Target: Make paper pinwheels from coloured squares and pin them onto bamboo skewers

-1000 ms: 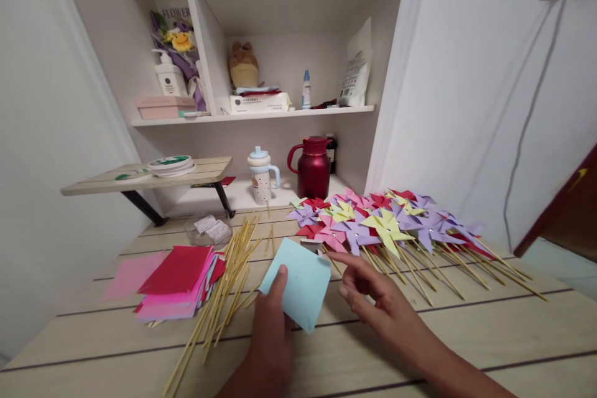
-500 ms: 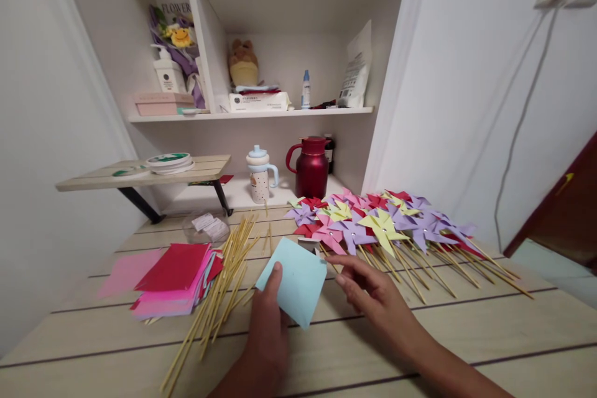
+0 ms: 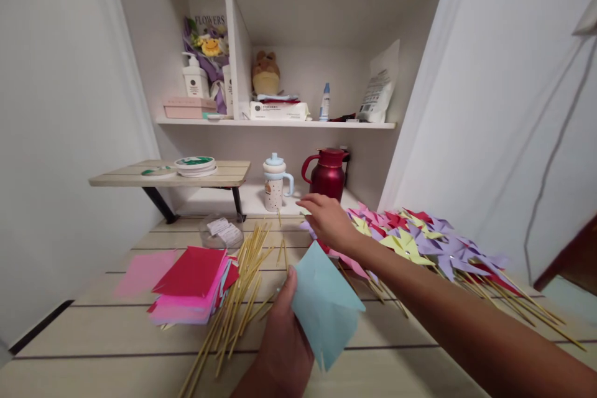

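Note:
My left hand holds a light blue paper square by its left edge, low over the wooden table. My right hand is stretched forward over the near end of the pile of paper pinwheels, fingers spread and pointing left, holding nothing that I can see. The pinwheels are purple, yellow, red and pink, each on a wooden stick. A bundle of bare wooden sticks lies just left of my left hand.
A stack of red and pink paper squares lies at the left. A clear plastic tub, a lidded cup and a red jug stand behind. A small raised shelf juts out at the left; white walls close both sides.
My right hand has left the blue paper and reached forward to the far end of the pinwheel pile. My left hand has tilted the paper. The camera has swung left and up.

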The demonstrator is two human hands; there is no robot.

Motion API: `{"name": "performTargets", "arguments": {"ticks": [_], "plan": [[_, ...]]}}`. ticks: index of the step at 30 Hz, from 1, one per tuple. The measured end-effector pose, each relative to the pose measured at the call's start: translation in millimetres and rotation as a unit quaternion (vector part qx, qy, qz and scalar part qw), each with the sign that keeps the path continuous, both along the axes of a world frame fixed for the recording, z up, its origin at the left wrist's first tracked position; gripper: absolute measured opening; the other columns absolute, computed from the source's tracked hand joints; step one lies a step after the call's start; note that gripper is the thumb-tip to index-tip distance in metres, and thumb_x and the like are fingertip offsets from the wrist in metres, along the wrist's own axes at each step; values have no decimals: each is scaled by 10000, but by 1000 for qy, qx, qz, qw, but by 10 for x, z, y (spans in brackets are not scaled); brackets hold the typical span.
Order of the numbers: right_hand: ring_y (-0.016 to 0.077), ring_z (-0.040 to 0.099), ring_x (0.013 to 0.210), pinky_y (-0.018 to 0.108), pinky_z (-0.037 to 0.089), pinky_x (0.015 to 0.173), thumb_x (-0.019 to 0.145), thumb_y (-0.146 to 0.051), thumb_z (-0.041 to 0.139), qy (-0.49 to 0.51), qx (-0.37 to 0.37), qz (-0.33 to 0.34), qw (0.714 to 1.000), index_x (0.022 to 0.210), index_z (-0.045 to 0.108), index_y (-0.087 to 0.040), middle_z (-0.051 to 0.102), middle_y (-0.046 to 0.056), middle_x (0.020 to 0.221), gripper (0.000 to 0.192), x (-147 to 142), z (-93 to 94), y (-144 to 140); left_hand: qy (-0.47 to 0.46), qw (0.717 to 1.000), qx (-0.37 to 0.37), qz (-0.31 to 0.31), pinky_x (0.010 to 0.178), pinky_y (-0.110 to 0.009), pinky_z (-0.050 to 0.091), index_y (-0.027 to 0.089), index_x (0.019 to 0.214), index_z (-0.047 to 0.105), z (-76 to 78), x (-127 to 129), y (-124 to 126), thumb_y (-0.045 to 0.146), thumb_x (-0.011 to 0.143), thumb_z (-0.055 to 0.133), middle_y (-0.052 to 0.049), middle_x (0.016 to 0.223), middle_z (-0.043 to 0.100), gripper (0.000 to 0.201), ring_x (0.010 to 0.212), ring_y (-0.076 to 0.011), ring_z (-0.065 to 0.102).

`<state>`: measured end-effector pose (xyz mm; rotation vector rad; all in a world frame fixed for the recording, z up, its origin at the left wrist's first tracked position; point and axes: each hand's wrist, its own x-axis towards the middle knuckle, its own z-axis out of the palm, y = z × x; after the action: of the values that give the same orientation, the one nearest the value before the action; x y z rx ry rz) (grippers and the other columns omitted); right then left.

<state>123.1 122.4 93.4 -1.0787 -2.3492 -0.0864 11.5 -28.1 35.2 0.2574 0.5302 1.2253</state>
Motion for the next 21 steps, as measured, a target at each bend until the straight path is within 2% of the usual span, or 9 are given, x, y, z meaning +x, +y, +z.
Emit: {"name": "performTargets", "arguments": {"ticks": [3, 5, 7, 12, 15, 18, 21], "plan": [[282, 503, 1287, 472, 401, 1059, 921, -104, 526, -58, -17, 13, 998, 1297, 589, -181, 547, 127, 1412, 389, -407, -82, 447, -18, 1000, 4, -2, 1002, -383, 474, 122, 1185, 692, 5, -74, 46, 574, 864, 568, -144, 1135, 741, 569, 1114, -292, 664], [270, 552, 1221, 501, 453, 1016, 951, -247, 581, -90, -31, 11, 995, 1275, 578, -189, 553, 107, 1380, 329, -601, -191, 690, -37, 999, 10, 10, 1028, -401, 451, 126, 1193, 687, -33, -109, 92, 542, 873, 572, -144, 1126, 744, 536, 1134, -296, 654], [248, 612, 1108, 472, 523, 930, 953, -321, 594, -120, -45, -1, 992, 1248, 582, -188, 584, 100, 1306, 324, -713, -324, 875, -63, 998, 23, 10, 1051, -434, 424, 133, 1212, 677, -108, -116, 139, 506, 889, 560, -145, 1139, 740, 507, 1150, -306, 645], [234, 631, 1058, 446, 547, 887, 952, -321, 596, -181, -62, -13, 981, 1234, 585, -181, 603, 96, 1265, 315, -757, -657, 1142, -93, 992, 36, -76, 1062, -489, 392, 104, 1211, 681, -415, 4, 231, 564, 866, 536, -177, 1167, 722, 593, 1189, -359, 613], [241, 622, 1081, 458, 538, 905, 953, -319, 593, -197, -48, -1, 979, 1250, 578, -186, 591, 99, 1288, 325, -775, -776, 1243, -84, 991, 14, -108, 1054, -506, 390, 74, 1171, 700, -564, 80, 277, 601, 844, 536, -199, 1148, 724, 641, 1202, -385, 597], [234, 629, 1064, 447, 543, 895, 955, -320, 591, -213, -47, 22, 976, 1241, 583, -186, 600, 96, 1271, 316, -828, -836, 1334, -74, 992, 13, -100, 1055, -504, 383, 61, 1190, 688, -607, 63, 336, 616, 827, 551, -211, 1172, 712, 677, 1214, -393, 585], [224, 639, 1034, 432, 552, 873, 955, -322, 592, -222, -61, 31, 973, 1220, 593, -180, 615, 93, 1240, 301, -857, -884, 1400, -84, 993, 40, -67, 1070, -492, 367, 74, 1260, 648, -580, -20, 402, 608, 820, 571, -202, 1240, 682, 696, 1223, -389, 578]]}}
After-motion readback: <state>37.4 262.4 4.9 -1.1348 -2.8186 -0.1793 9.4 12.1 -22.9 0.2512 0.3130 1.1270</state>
